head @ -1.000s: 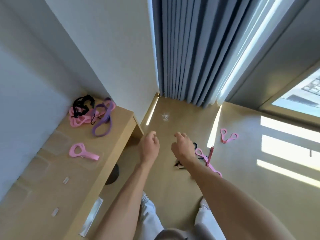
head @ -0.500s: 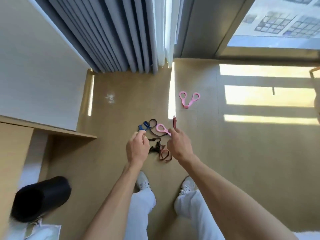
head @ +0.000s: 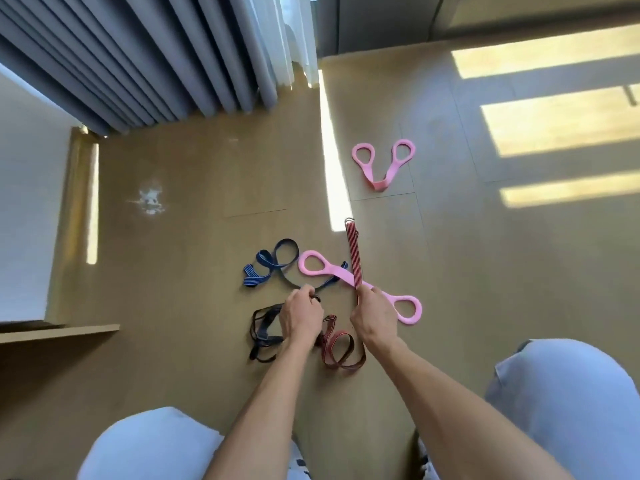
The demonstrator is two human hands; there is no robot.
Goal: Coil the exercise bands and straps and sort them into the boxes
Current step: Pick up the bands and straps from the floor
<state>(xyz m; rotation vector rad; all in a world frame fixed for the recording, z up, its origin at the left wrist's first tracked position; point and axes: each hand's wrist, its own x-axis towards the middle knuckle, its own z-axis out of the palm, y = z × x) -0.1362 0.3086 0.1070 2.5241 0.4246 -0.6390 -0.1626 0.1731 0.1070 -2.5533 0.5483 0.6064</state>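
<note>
Several straps and bands lie tangled on the wooden floor in front of my knees. My right hand (head: 375,315) grips a red striped strap (head: 354,251) whose buckle end points away from me; its other end loops on the floor below my hands. My left hand (head: 300,315) pinches a dark blue strap (head: 273,266) that curls off to the left. A pink figure-eight band (head: 320,270) lies under the red strap. A black strap (head: 263,336) sits left of my left wrist. A second pink band (head: 381,168) lies apart, farther away.
Grey curtains (head: 156,57) hang at the far left, beside a white wall. A wooden shelf edge (head: 59,332) juts in at the left. Sunlit patches fall on the floor (head: 485,258) at the right. My knees fill the bottom of the view.
I have crouched down from standing. Both hands dropped to the floor pile; the right took hold of the red strap and the left the blue strap. The table with bands left the view.
</note>
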